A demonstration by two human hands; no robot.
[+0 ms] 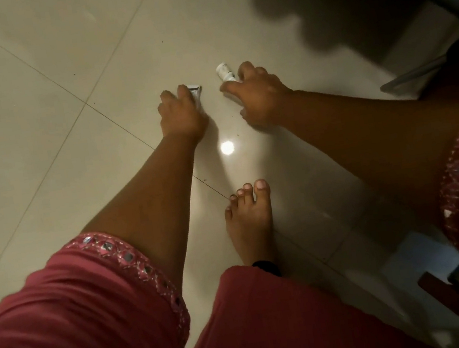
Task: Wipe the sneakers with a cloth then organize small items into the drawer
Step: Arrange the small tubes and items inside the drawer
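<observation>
Fingers of your left hand [180, 112] curl round a crumpled white squeeze tube [195, 92] on the glossy beige floor tiles [34, 113]. At three o'clock from it, your right hand [258, 95] pinches a small white cylindrical plastic bottle [224, 72].

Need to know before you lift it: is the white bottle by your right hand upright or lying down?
Lying down. The bottle rests on its side on the floor, with the right hand gripping its near end.
</observation>
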